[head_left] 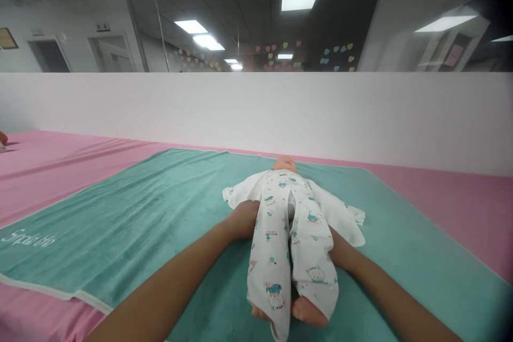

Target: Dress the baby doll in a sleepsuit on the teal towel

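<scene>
A baby doll [285, 163] lies on its back, head away from me and feet toward me. White baby trousers [271, 246] with a teal animal print cover its legs, and a gap shows between the two legs near the top. Under them spreads a white top [335, 214] with its sleeves out to both sides. My left hand [245, 218] is closed at the left side of the trousers, fingers curled against the cloth and partly hidden. At the other side, my right hand [339, 247] reaches behind the right trouser leg, which hides its fingers. The doll's feet [308, 311] stick out at the hems.
A green towel [160, 197] with white edging lies under the doll, on a pink sheet [80, 157]. Behind it runs a low white wall [240, 112], with glass above it. An object cut off by the frame [3, 140] sits at the far left edge.
</scene>
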Action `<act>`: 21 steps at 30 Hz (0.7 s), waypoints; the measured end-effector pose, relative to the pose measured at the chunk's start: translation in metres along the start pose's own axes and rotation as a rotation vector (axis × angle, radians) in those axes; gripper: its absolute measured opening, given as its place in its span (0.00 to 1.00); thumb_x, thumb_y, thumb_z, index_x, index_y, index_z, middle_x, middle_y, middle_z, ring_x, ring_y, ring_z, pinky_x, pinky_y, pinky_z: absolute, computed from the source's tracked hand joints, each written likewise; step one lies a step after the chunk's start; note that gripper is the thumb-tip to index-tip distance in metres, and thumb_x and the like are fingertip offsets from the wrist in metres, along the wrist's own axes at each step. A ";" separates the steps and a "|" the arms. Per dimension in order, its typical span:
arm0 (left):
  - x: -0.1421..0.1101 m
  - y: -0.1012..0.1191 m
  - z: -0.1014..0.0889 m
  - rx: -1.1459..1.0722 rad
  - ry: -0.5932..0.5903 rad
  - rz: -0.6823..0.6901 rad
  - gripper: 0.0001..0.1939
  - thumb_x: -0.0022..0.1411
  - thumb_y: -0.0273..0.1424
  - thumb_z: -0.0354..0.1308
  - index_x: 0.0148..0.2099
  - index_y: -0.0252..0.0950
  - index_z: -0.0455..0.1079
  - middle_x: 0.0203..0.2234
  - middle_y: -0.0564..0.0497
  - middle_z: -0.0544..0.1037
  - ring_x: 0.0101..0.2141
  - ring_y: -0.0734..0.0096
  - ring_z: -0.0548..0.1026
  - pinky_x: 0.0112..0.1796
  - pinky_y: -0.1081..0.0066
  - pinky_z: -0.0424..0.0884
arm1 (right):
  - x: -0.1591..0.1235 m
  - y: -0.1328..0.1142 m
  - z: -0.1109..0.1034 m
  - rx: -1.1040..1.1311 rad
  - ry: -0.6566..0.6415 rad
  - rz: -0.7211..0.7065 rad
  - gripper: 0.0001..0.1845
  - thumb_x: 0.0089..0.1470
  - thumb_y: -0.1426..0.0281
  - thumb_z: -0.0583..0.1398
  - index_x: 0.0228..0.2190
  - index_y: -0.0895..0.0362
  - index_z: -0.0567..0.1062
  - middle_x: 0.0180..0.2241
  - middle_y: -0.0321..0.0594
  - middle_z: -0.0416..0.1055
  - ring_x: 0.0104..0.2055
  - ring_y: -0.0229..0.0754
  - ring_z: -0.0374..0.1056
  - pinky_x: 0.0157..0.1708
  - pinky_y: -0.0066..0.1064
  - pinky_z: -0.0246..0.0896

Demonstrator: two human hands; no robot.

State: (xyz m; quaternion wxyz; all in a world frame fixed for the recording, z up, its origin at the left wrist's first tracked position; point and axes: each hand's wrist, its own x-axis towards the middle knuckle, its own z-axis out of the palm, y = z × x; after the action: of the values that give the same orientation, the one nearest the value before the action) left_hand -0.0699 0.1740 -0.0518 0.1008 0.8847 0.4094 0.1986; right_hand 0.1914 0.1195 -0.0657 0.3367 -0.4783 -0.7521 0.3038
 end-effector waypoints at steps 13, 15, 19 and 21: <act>-0.003 -0.041 -0.023 0.190 0.343 -0.488 0.13 0.59 0.40 0.46 0.36 0.38 0.65 0.37 0.49 0.71 0.37 0.64 0.68 0.33 0.69 0.63 | 0.008 0.032 -0.054 -0.674 0.414 0.483 0.20 0.54 0.56 0.44 0.27 0.55 0.68 0.35 0.43 0.68 0.32 0.44 0.65 0.28 0.36 0.58; -0.003 -0.051 -0.021 0.293 0.310 -0.567 0.16 0.58 0.43 0.46 0.38 0.37 0.64 0.40 0.45 0.69 0.41 0.59 0.68 0.35 0.66 0.63 | 0.006 0.044 -0.066 -0.701 0.341 0.593 0.25 0.53 0.51 0.42 0.25 0.56 0.67 0.32 0.44 0.67 0.29 0.45 0.65 0.27 0.37 0.57; -0.005 -0.059 -0.020 0.306 0.198 -0.657 0.17 0.58 0.44 0.45 0.39 0.36 0.63 0.38 0.42 0.69 0.39 0.56 0.69 0.33 0.65 0.64 | 0.003 0.057 -0.078 -0.758 0.323 0.623 0.27 0.51 0.47 0.44 0.28 0.57 0.67 0.33 0.48 0.67 0.30 0.48 0.66 0.26 0.38 0.57; -0.006 -0.058 -0.020 0.305 0.158 -0.638 0.13 0.60 0.39 0.43 0.36 0.36 0.63 0.37 0.43 0.70 0.37 0.58 0.69 0.31 0.67 0.62 | 0.002 0.059 -0.079 -0.759 0.282 0.608 0.26 0.49 0.47 0.46 0.27 0.56 0.67 0.33 0.47 0.67 0.30 0.49 0.66 0.26 0.38 0.56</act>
State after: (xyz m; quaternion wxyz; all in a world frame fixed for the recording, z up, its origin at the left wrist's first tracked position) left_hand -0.1219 0.2074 -0.0557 -0.0075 0.6992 0.6964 0.1617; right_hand 0.2839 0.1534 -0.0641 0.1339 -0.8006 -0.5835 0.0259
